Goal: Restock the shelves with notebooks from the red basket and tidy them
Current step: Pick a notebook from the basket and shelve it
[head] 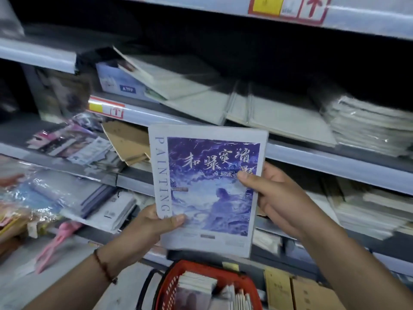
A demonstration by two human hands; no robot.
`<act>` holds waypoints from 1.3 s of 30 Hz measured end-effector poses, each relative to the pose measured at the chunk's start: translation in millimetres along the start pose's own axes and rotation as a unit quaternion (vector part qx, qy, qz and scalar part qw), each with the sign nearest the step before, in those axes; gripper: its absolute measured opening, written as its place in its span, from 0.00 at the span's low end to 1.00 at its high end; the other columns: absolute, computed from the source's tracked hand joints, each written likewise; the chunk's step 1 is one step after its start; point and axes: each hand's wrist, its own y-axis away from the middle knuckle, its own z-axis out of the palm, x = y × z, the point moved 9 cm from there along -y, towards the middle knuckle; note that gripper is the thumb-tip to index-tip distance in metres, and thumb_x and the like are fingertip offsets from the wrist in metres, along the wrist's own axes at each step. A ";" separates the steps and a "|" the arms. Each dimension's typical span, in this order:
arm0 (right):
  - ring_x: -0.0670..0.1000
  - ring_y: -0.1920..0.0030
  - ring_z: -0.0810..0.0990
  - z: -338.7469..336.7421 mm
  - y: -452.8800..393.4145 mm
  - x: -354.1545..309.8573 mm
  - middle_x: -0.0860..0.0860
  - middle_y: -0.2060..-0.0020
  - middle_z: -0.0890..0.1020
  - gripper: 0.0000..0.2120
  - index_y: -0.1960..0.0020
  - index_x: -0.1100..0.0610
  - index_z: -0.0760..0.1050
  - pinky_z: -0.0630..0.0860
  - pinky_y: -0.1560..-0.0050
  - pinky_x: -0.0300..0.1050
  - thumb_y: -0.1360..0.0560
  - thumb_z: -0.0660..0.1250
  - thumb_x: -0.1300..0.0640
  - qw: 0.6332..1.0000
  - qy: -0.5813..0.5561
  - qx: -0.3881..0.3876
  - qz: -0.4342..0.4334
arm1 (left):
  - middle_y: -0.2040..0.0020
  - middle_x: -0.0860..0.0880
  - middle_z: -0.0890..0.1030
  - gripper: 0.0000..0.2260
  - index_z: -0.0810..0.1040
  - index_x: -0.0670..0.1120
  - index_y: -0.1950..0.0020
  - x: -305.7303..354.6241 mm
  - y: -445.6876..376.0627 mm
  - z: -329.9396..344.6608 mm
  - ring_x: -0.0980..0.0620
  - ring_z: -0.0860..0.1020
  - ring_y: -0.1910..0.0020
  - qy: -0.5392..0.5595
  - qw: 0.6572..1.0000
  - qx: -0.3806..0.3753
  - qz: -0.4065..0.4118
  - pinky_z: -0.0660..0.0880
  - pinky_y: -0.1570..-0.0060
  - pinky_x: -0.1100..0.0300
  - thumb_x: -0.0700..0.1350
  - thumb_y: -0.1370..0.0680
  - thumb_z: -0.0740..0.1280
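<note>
Crowded shelves (pixel 312 157) behind — left hand (pixel 143 229) and right hand (pixel 274 195) pinch the notebook (pixel 207 189) edges; likely light, slick, bendy — support its spine.

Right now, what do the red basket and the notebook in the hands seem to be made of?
The red basket looks like moulded plastic: uniform colour and a slotted lattice wall. The notebook seems paper with a printed matte card cover; it stays flat while the left hand and right hand pinch its edges. A thin wrap cannot be ruled out.
</note>
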 end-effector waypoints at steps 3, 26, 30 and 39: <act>0.53 0.43 0.83 4.8 1.7 -36.9 0.52 0.44 0.85 0.17 0.40 0.56 0.78 0.79 0.40 0.49 0.29 0.69 0.58 0.998 0.025 0.000 -0.050 | 0.44 0.40 0.84 0.28 0.86 0.44 0.46 55.9 6.9 10.6 0.40 0.83 0.44 0.009 0.998 0.015 0.066 0.81 0.48 0.52 0.56 0.41 0.84; 0.51 0.63 0.81 9.1 -18.9 -283.9 0.52 0.56 0.85 0.04 0.49 0.54 0.78 0.74 0.73 0.41 0.20 0.65 0.58 0.960 0.041 0.136 -0.242 | 0.44 0.43 0.85 0.18 0.77 0.46 0.36 368.3 51.3 58.2 0.50 0.83 0.66 -0.025 0.949 0.091 0.300 0.72 0.80 0.62 0.41 0.27 0.70; 0.54 0.66 0.79 4.3 -46.2 -317.2 0.60 0.52 0.82 0.07 0.46 0.63 0.76 0.74 0.75 0.40 0.20 0.65 0.59 0.973 0.023 0.143 -0.179 | 0.50 0.43 0.83 0.15 0.74 0.45 0.35 404.2 37.7 60.9 0.52 0.79 0.74 -0.017 0.938 0.109 0.328 0.66 0.82 0.66 0.37 0.20 0.64; 0.49 0.69 0.77 25.7 -72.3 -379.2 0.58 0.59 0.78 0.11 0.44 0.61 0.74 0.76 0.74 0.36 0.22 0.69 0.56 0.992 0.024 0.063 -0.109 | 0.63 0.47 0.78 0.08 0.75 0.48 0.50 509.5 7.7 32.7 0.55 0.66 0.75 -0.090 0.897 0.235 0.364 0.60 0.82 0.68 0.51 0.18 0.62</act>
